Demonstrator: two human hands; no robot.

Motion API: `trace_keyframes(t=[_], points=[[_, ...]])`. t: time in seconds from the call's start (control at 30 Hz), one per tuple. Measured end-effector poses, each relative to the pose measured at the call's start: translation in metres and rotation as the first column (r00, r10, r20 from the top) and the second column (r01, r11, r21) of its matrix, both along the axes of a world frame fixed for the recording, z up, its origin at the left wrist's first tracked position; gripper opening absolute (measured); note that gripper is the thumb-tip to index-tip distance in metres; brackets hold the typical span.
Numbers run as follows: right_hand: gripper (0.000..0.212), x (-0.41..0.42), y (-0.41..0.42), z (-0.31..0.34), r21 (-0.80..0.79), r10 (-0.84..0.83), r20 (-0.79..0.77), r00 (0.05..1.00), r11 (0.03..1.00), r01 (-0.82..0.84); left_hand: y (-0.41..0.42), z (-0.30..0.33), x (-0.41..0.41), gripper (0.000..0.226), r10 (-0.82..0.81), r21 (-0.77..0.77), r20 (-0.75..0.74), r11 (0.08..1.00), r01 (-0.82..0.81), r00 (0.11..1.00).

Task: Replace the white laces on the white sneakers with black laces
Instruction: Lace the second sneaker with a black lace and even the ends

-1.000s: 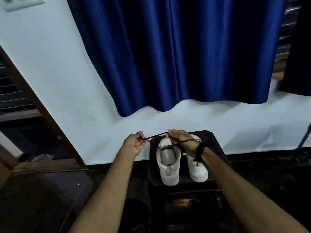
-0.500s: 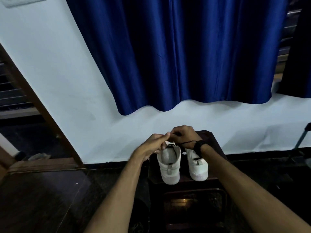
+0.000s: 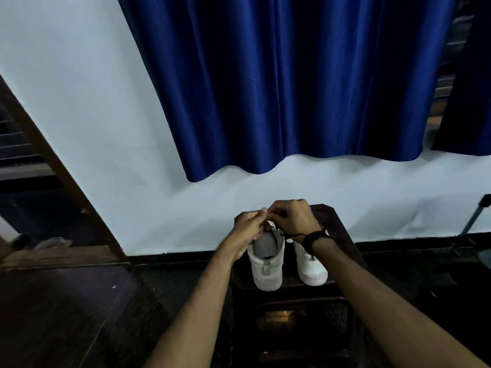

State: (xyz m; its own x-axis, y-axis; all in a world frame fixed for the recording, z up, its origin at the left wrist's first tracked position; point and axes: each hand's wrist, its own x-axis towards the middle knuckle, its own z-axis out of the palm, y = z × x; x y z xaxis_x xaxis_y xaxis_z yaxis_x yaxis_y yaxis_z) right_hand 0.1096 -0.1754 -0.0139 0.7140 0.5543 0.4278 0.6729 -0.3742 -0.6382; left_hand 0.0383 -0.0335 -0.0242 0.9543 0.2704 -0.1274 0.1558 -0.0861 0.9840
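On the dark stool (image 3: 342,229), both sneakers (image 3: 267,264) point heels toward the camera.

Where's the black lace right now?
In the head view, the black lace is low at centre, pinched between the left hand and right hand over the front of the left-side sneaker, with one strand trailing toward the right wrist.

Two white sneakers (image 3: 267,264) (image 3: 310,266) are standing on one dark bench (image 3: 337,224); one black lace (image 3: 291,235) is showing; two hands (image 3: 248,227) (image 3: 293,217) are meeting; one blue curtain (image 3: 292,83) is hanging.
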Motion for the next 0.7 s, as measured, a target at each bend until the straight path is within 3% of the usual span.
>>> trace_keyframes(t=[0.1, 0.2, 0.3, 0.4, 0.5, 0.6, 0.7], points=[[0.008, 0.003, 0.0, -0.005, -0.012, -0.019, -0.037, 0.999, 1.0, 0.018, 0.007, -0.004, -0.002, 0.038, -0.005, 0.137, -0.046, 0.99, 0.012, 0.999], [0.007, 0.007, 0.0, -0.019, -0.027, -0.096, -0.084, 0.992, 0.995, 0.094, 0.016, -0.01, -0.002, 0.028, 0.106, 0.286, 0.002, 0.953, -0.102, 0.994], [0.02, 0.01, 0.007, -0.032, -0.205, -0.221, -0.132, 0.966, 0.96, 0.192, 0.015, -0.021, 0.003, 0.025, 0.242, 0.519, 0.105, 0.814, -0.26, 0.965], [0.014, 0.011, 0.019, -0.043, -0.358, -0.244, -0.191, 0.951, 0.919, 0.164, 0.003, -0.034, 0.009, 0.019, 0.25, 0.664, 0.164, 0.688, -0.294, 0.954], [0.018, 0.016, 0.022, -0.05, -0.374, -0.287, -0.218, 0.933, 0.908, 0.191, -0.006, -0.041, 0.011, 0.014, 0.249, 0.779, 0.164, 0.561, -0.28, 0.954], [0.017, 0.02, 0.019, -0.053, -0.357, -0.303, -0.259, 0.917, 0.912, 0.2, -0.009, -0.054, 0.012, 0.015, 0.245, 0.925, 0.16, 0.302, -0.232, 0.956], [0.019, 0.029, 0.014, -0.061, -0.313, -0.275, -0.373, 0.886, 0.936, 0.159, -0.012, -0.064, 0.012, 0.014, 0.257, 0.948, 0.184, 0.208, -0.24, 0.949]])
